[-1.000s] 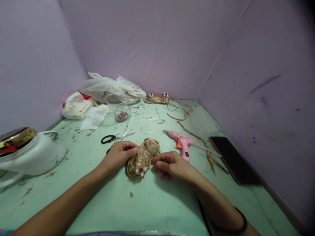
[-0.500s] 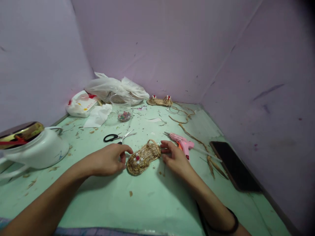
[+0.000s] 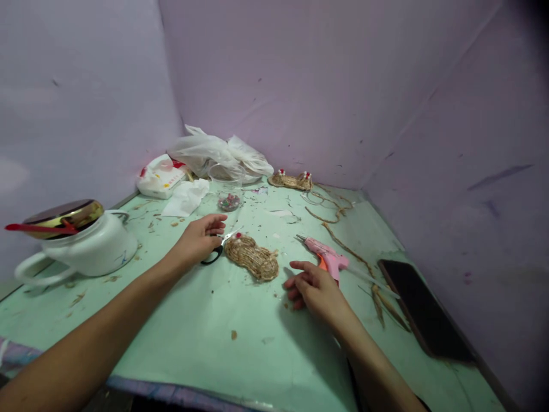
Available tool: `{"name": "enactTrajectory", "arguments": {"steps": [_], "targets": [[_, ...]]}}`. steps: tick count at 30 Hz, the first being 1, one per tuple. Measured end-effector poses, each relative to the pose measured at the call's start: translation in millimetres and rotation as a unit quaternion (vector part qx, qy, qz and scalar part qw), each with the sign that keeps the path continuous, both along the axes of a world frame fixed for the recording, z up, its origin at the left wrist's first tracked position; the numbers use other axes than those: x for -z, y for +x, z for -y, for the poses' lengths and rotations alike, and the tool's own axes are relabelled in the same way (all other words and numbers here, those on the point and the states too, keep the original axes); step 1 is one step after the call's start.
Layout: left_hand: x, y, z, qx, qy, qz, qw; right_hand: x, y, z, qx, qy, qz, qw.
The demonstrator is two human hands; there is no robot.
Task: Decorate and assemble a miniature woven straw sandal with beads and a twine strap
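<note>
A woven straw slipper shape (image 3: pixel 253 258) lies on the green tabletop (image 3: pixel 193 337), its red and white bead flower at the far left end. Just left of it is my left hand (image 3: pixel 201 237), fingers apart and holding nothing, over the black-handled scissors (image 3: pixel 213 254), which it partly hides. To the right of the slipper, my right hand (image 3: pixel 315 289) hovers with loosely curled, separated fingers and nothing in them. Beyond that hand lies a pink glue gun (image 3: pixel 326 254) with a clear glue stick in its rear.
At the left stands a white enamel pot (image 3: pixel 92 246). Behind are plastic bags (image 3: pixel 218 153), a tissue pack (image 3: pixel 159 178), a clear cup of beads (image 3: pixel 229 200) and another straw piece (image 3: pixel 291 181). Cord (image 3: pixel 345 243) and a phone (image 3: pixel 422 309) lie right.
The slipper has turned so its beaded end points away to the left. My left hand has moved away from me toward the scissors, and both hands are off the slipper. The view has shifted.
</note>
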State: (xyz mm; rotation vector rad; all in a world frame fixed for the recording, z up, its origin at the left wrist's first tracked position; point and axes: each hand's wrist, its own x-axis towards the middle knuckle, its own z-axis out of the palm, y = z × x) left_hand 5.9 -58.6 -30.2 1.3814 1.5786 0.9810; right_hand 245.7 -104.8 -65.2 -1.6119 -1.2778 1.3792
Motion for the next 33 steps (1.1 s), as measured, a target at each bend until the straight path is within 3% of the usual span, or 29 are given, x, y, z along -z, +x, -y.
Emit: {"name": "enactTrajectory", "arguments": {"steps": [6, 9, 14, 21, 25, 29, 33], "targets": [[19.7, -10, -2, -0.028, -0.042, -0.068, 0.996, 8.9, 0, -6, -0.031, 0.136, 0.107, 0.984], [18.0, -8, 4, -0.005, -0.083, -0.071, 0.994, 12.0, -6, -9, -0.03, 0.178, 0.16, 0.97], [12.5, 7, 9, 0.047, -0.147, -0.032, 0.988, 13.0, -16, -9, -0.038, 0.194, 0.157, 0.968], [13.8, 20, 8, 0.03, -0.049, -0.034, 0.998, 14.3, -15, -3, -0.051, 0.14, 0.091, 0.985], [13.1, 13, 13, 0.067, -0.027, -0.129, 0.989, 12.4, -8, -6, -0.004, 0.179, 0.178, 0.968], [13.2, 16, 19, 0.131, -0.016, -0.2, 0.971, 9.5, -10, -10, -0.03, 0.189, 0.286, 0.939], [16.9, 25, 21, 0.137, 0.004, -0.244, 0.96, 8.7, -18, -12, -0.043, 0.204, 0.32, 0.924]]}}
